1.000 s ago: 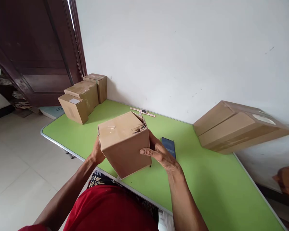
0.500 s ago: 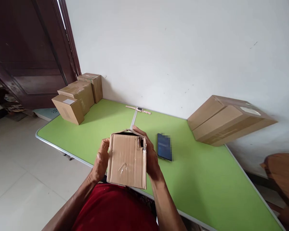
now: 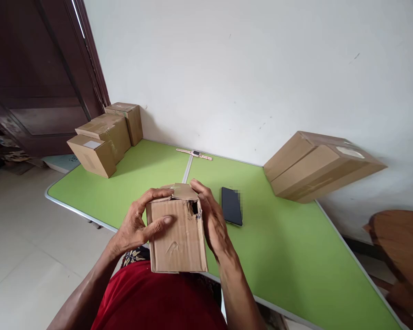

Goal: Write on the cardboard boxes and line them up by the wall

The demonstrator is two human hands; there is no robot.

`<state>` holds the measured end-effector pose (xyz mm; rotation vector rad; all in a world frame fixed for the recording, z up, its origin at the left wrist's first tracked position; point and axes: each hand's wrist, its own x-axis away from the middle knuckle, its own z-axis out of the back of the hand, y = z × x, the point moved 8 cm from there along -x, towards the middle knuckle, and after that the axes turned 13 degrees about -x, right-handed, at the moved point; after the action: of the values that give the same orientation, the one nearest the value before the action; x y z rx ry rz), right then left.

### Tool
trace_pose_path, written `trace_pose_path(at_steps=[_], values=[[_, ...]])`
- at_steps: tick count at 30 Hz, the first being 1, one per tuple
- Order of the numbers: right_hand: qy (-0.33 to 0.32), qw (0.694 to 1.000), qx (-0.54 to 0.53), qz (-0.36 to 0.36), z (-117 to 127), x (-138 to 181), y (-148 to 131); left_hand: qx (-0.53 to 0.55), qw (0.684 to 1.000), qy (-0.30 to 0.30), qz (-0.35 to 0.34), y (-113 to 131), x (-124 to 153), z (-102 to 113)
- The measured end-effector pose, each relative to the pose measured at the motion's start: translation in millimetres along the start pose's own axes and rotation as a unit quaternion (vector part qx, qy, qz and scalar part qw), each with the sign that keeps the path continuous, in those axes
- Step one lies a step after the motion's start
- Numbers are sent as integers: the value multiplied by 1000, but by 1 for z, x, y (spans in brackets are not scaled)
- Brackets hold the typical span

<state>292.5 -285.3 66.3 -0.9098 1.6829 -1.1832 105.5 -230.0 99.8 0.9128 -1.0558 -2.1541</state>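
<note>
A small brown cardboard box [image 3: 181, 250] is held up between both hands at the table's near edge. Its near face carries a torn hole at the upper right corner and a strip of clear tape lower down. My left hand [image 3: 141, 222] grips the left side, thumb across the near face and fingers over the top flap. Against the right side presses my right hand [image 3: 213, 220], its fingers reaching up to the top corner. The flaps on top lie nearly flat; the inside is hidden.
On the green table [image 3: 278, 256] a phone [image 3: 231, 206] lies right of the hands. A pink-strapped watch [image 3: 195, 154] rests near the wall. Several cardboard boxes [image 3: 92, 158] stand at the left, and a larger box [image 3: 313, 172] stands at the right. A wooden stool [image 3: 399, 243] is beyond the right edge.
My left hand has moved from the box's side up onto its top and near face. The raised top flap has come down. The phone's screen has gone dark.
</note>
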Motion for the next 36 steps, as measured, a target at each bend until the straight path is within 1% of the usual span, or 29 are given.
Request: trace_pose_path(at_steps=[3, 5, 8, 10, 11, 13, 15, 17, 21, 24, 26, 31, 36], values=[[1, 1000, 6, 17, -2, 16, -20, -2, 1000, 4, 7, -1, 4, 2], [9, 1000, 15, 26, -5, 24, -27, -5, 1000, 5, 7, -1, 5, 2], [44, 998, 28, 41, -8, 31, -29, -28, 1000, 5, -2, 5, 5, 1], [55, 997, 39, 47, -13, 34, -26, -56, 998, 20, -6, 13, 5, 4], [58, 996, 44, 53, -17, 35, -25, -76, 997, 35, -1, 17, 5, 6], [55, 994, 55, 75, -27, 37, -26, -131, 987, 87, 28, 22, 7, 14], [41, 991, 73, 102, -38, 39, -29, -194, 969, 139, 61, 25, 11, 23], [20, 988, 95, 121, -48, 42, -33, -241, 953, 165, 78, 28, 13, 28], [13, 984, 118, 133, -56, 47, -38, -279, 944, 166, 55, 36, 13, 27], [27, 986, 108, 127, -50, 49, -39, -280, 945, 165, 30, 43, 9, 23], [30, 990, 91, 103, -42, 49, -36, -268, 951, 153, 19, 46, 6, 18], [-13, 998, 33, 45, -32, 45, -26, -252, 956, 146, 35, 42, -2, 15], [-18, 997, 37, 66, -37, 42, -26, -264, 953, 142, 40, 39, -5, 18]])
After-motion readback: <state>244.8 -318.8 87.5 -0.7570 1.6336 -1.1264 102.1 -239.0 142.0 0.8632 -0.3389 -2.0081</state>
